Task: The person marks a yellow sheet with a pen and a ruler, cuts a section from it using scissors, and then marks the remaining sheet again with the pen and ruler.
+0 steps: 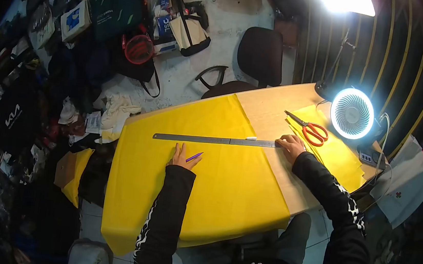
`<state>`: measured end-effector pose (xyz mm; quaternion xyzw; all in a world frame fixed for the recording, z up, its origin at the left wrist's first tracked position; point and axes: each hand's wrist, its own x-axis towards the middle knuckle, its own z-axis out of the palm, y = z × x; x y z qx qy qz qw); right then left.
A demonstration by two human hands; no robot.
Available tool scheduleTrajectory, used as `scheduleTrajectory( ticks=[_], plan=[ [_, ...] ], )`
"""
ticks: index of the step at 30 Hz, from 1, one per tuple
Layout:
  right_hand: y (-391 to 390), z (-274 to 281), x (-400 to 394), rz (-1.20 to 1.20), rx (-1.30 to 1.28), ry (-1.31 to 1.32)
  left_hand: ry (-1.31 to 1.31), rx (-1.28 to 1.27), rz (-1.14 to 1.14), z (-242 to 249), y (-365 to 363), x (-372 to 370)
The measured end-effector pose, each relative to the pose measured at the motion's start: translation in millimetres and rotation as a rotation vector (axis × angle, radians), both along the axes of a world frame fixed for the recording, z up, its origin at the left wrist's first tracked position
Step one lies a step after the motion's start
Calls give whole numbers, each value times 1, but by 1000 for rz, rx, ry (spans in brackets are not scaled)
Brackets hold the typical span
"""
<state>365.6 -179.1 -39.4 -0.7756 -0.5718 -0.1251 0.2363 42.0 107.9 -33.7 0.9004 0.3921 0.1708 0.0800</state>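
Observation:
A large yellow cloth (205, 193) is spread over the wooden table and hangs past its near and left edges. Across it lies a long metal ruler (195, 139), running left to right. My right hand (291, 146) grips the ruler's right end, with fingertips on top of the metal. Just below the ruler's left part, my left hand (183, 159) rests on the cloth with fingers pointing forward. It holds a purple pen (194, 157) on its thumb side. A small white piece (251, 138) lies against the ruler's upper edge.
Red-handled scissors (315, 134) lie on folded yellow cloth (344, 169) at the right. Beyond them stand a lit round fan (352, 114) and a lamp (346, 2). A dark chair (259, 57) is behind the wooden table (263, 104). Bags and piled goods (115, 13) fill the left.

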Motion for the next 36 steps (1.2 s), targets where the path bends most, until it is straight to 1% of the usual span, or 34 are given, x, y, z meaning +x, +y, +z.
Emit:
scheduleTrajectory(
  ticks=[4,7,9,11,14,17,20,22,25,29,32,35,36],
  plan=[
    [9,0,-4,23,-37,75,-50,23,-26,-2,0,0],
    [9,4,-7,47,20,30,-121,-7,-40,2,-5,1],
    [11,4,-7,62,10,45,-149,-7,-44,2,-7,1],
    [12,4,-7,75,7,55,-157,18,-51,1,-7,2],
    [16,6,-10,94,11,68,-238,62,-92,-7,-3,3],
    [21,4,-9,96,5,75,-201,73,-76,0,-8,4],
    [23,7,-11,81,-47,66,-327,98,-190,-12,1,4],
    [26,7,-10,66,-122,84,-266,73,-191,-5,-2,2],
    [31,12,-15,99,-83,68,-208,69,-186,-6,-2,2],
    [38,12,-16,123,-120,55,-192,138,-157,-2,-8,1],
    [41,13,-17,132,-122,48,-268,144,-204,-10,-2,3],
    [45,8,-15,146,-115,73,-309,165,-138,6,-18,5],
    [45,9,-16,145,-114,74,-346,166,-152,4,-17,6]
  ],
)
